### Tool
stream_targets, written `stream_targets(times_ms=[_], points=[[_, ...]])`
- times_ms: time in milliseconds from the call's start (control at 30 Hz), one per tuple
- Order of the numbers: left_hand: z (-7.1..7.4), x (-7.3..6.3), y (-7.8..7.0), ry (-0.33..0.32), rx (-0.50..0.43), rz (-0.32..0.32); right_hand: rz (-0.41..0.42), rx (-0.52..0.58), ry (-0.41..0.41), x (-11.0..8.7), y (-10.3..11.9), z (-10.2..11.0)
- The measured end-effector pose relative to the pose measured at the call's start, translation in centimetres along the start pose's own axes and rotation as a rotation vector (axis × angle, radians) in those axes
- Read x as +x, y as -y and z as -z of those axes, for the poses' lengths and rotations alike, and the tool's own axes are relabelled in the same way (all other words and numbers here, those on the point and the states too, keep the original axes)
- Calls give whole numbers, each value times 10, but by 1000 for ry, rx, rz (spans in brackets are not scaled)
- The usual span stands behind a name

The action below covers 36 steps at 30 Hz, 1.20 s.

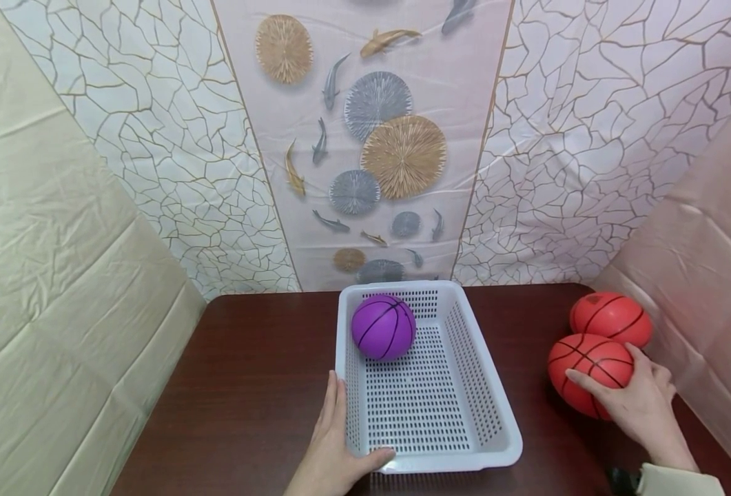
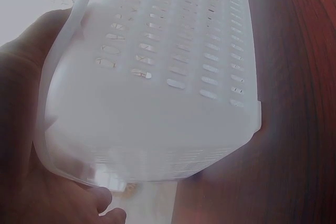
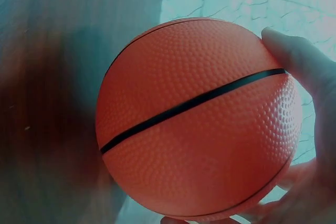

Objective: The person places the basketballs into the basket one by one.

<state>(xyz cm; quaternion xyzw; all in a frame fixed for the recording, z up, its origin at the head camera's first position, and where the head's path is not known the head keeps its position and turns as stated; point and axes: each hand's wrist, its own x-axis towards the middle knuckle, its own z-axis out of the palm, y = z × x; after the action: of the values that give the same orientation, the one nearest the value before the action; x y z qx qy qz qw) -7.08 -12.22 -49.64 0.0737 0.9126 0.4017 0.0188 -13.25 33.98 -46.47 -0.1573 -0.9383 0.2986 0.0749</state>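
Note:
My right hand (image 1: 645,399) holds a red toy basketball (image 1: 590,375) with black lines, its thumb and fingers spread round opposite sides. In the right wrist view the pebbled ball (image 3: 199,119) fills the middle. Another red ball (image 1: 613,315) sits just behind it. At the front left corner of a white perforated plastic basket (image 1: 503,413), my left hand (image 1: 334,441) grips the rim, thumb over the front edge and fingers along the left side. A purple ball (image 1: 384,327) lies inside, at the basket's back left.
The basket stands on a dark red-brown wooden table (image 1: 247,386). A patterned cloth wall (image 1: 365,151) rises behind the table's back edge. Cream padded panels flank it on the left (image 1: 61,289) and right (image 1: 706,289), the right one close beside the red balls.

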Motion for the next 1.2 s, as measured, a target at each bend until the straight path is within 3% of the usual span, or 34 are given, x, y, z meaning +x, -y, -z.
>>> stream_targets(times_ms=[267, 633, 1200], points=[[-1, -2, 0, -5, 8, -5, 53, 32, -6, -3, 27, 10], [0, -3, -1, -4, 7, 4, 201, 95, -30, -13, 79, 12], [1, -1, -1, -8, 4, -7, 432, 130, 72, -23, 144, -6]])
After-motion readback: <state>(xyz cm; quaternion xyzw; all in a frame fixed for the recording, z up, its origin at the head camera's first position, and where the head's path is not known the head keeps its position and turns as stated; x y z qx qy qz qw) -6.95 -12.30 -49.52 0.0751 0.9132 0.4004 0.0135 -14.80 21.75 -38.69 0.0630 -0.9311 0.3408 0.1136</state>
